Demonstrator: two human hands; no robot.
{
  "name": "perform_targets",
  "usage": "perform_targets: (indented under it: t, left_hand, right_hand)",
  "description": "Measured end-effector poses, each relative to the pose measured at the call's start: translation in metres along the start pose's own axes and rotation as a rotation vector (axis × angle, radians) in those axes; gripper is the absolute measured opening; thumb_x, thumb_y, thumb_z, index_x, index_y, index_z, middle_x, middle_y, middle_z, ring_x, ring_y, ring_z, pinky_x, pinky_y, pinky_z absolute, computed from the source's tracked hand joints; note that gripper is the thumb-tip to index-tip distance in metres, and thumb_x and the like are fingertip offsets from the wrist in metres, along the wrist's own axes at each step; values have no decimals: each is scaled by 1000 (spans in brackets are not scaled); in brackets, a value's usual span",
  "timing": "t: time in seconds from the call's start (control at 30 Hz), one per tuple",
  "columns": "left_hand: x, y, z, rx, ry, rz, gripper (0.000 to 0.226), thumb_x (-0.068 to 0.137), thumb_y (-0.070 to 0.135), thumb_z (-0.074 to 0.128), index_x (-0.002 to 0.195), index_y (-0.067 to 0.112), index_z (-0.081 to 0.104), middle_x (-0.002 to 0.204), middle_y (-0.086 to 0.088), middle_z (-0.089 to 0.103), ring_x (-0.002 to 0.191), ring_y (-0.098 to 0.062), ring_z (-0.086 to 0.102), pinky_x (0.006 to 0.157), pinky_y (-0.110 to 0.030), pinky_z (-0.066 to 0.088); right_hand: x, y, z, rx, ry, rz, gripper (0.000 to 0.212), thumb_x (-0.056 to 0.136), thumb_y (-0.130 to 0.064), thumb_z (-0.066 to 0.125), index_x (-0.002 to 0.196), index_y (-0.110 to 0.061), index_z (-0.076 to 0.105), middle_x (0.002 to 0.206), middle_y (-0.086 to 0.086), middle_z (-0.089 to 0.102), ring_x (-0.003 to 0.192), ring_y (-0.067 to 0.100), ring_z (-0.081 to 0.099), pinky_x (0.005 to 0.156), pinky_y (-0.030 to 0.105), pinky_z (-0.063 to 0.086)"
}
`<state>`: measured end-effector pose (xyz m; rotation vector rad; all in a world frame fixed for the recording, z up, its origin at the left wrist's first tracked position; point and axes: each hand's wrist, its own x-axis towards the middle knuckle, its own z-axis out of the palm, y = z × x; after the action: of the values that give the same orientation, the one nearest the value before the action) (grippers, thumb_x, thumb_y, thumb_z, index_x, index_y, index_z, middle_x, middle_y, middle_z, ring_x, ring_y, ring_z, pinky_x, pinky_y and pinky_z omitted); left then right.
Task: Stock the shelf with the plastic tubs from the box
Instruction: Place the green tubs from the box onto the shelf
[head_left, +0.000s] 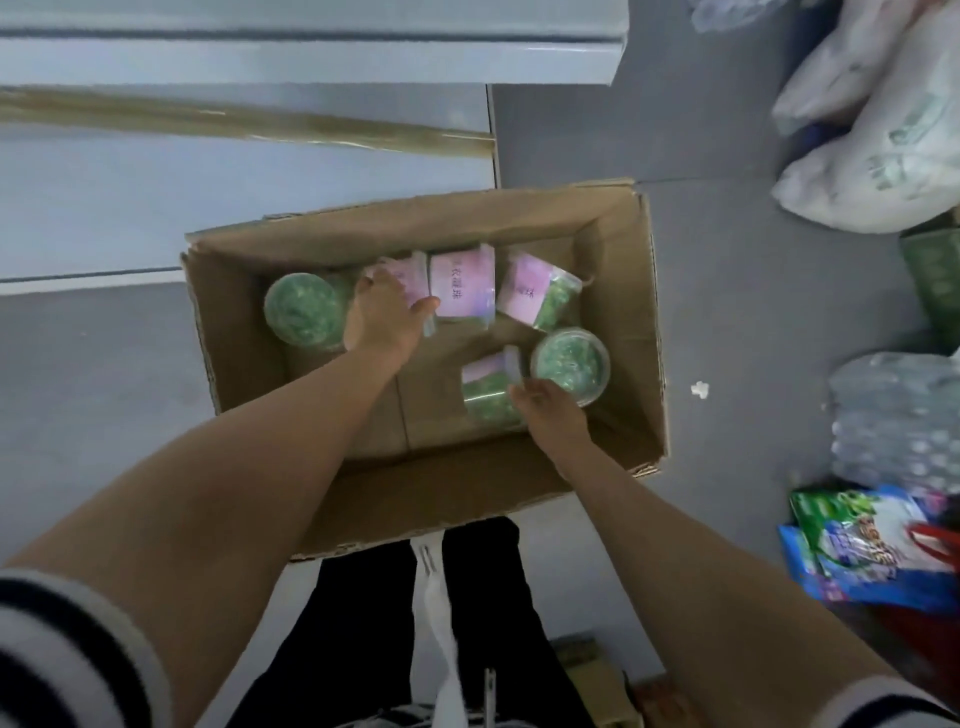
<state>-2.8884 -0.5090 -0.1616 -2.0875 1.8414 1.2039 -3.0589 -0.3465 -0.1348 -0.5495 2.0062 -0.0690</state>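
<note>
An open cardboard box stands on the grey floor below me. Inside lie several clear plastic tubs with green contents and pink labels. My left hand is in the box, its fingers and thumb curled around a pink-labelled tub at the back. My right hand grips a tub lying on its side near the front. An upright tub stands left of my left hand, another just beyond my right hand. Two more labelled tubs lie at the back.
Pale shelf boards run across the top left, with a strip of brown tape. White sacks lie at the top right. A shrink-wrapped pack of bottles and colourful bags crowd the right side. My dark trousers show below the box.
</note>
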Motion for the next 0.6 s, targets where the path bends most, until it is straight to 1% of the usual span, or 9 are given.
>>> perform_targets:
  t: [0.07,0.1,0.17,0.27,0.33,0.4,0.47,0.53,0.6]
  left_hand:
    - [7,3,1,37,22,-32,73,80,58,66,130,8,47,130,-14,53,117,-31,54,90,-43,49]
    - [10,4,1,56,26,-45,73,79,58,67,129,9,48,130,-15,52,117,-31,54,87,-44,50]
    - [14,8,0,85,27,-77,71,77,57,70,127,12,50,128,-15,51,114,-32,55,83,-44,49]
    - [20,9,0,94,29,-117,73,73,56,73,127,13,51,128,-14,51,112,-33,57,82,-42,49]
    - [23,8,1,91,28,-121,74,71,58,73,126,13,53,126,-13,51,110,-32,57,82,-41,49]
    - [23,6,2,81,29,-123,73,71,58,72,125,13,54,126,-13,52,110,-32,57,82,-40,49]
    - [22,4,3,71,32,-124,68,72,56,72,121,11,57,123,-13,54,108,-30,57,78,-37,47]
    - [19,1,5,75,13,-129,57,74,57,69,108,11,63,117,-13,57,99,-28,56,71,-34,43]
    - [13,-1,5,74,-10,-145,45,77,56,66,87,12,63,112,-15,60,85,-24,50,66,-31,38]
  right_hand:
    - [-2,-4,9,81,61,-33,23,91,-48,61,101,-28,68,108,0,71,107,20,64,85,27,43]
    - [-1,-6,14,97,81,-49,19,90,-47,63,88,-29,68,99,0,72,100,19,66,81,26,43]
    - [2,-11,25,84,96,-73,29,85,-52,64,78,-25,69,89,-1,70,92,19,66,78,27,47]
    - [8,-20,39,48,135,-92,34,78,-56,67,89,-25,74,104,1,67,104,22,61,91,38,51]
    - [8,-23,41,45,188,-27,35,79,-46,75,106,-25,71,117,3,61,113,24,56,95,35,48]
    - [10,-21,39,69,213,38,49,79,-39,78,122,-22,62,127,3,55,119,24,52,95,32,44]
    - [12,-20,39,92,174,68,61,81,-39,77,134,-21,54,132,3,55,123,24,53,96,31,42]
    - [15,-19,40,63,108,79,68,82,-42,75,140,-18,50,133,2,58,124,22,54,98,29,41]
    - [17,-19,43,-25,26,86,65,83,-44,73,139,-16,53,131,3,62,122,22,56,98,29,42]
